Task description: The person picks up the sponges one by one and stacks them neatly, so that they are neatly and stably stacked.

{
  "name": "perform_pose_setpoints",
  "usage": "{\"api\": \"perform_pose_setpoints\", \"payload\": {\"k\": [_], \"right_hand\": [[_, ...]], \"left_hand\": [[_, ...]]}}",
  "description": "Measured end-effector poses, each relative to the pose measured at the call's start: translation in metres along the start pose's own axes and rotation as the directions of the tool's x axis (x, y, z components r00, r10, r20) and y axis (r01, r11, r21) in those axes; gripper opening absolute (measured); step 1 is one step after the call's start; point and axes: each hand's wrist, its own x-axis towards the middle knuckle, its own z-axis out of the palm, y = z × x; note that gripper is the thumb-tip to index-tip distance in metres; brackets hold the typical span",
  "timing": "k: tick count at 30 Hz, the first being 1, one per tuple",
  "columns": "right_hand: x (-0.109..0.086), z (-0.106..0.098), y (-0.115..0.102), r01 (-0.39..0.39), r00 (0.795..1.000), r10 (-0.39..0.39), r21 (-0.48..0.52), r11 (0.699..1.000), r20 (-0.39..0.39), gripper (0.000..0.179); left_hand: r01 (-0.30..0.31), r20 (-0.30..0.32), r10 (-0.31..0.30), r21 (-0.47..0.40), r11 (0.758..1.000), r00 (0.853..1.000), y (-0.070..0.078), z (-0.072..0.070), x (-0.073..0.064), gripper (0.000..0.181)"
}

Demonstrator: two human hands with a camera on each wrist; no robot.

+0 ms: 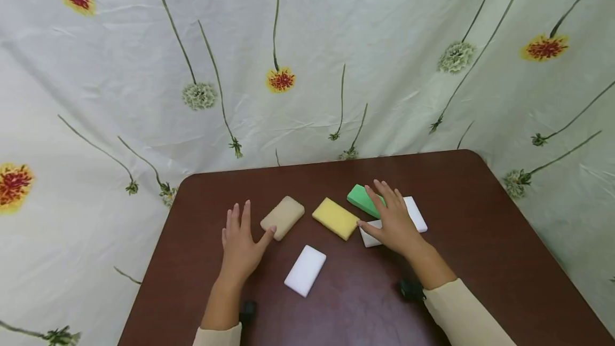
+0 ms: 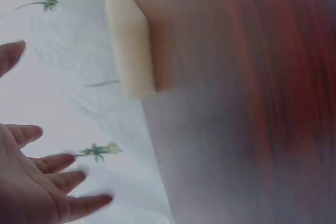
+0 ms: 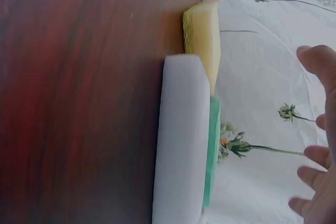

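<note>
My left hand [image 1: 239, 250] is held with fingers spread beside a beige sponge [image 1: 283, 218], holding nothing. In the left wrist view that sponge [image 2: 131, 48] sits apart from the fingers. My right hand [image 1: 394, 223], fingers also spread, hovers over a white sponge [image 1: 370, 234] and partly hides it. A yellow sponge [image 1: 335, 219] lies by the right thumb. Behind the right hand are a green sponge [image 1: 363, 200] and another white block [image 1: 415, 214], both partly covered. One more white sponge [image 1: 305, 271] lies between the two forearms.
All the sponges lie on a dark reddish-brown table [image 1: 471, 250] with rounded far corners. A white curtain [image 1: 307, 116] with printed flowers hangs behind it. Black wrist straps [image 1: 410, 290] show under the beige sleeves [image 1: 461, 314].
</note>
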Motion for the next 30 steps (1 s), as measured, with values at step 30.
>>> {"api": "perform_pose_setpoints", "payload": {"k": [30], "right_hand": [[-0.024,0.027,-0.03,0.019,0.997,-0.041,0.331,0.944,0.059,0.053]], "left_hand": [[-0.023,0.372,0.033,-0.03,0.999,0.928,0.041,0.025,-0.06,0.071]]}}
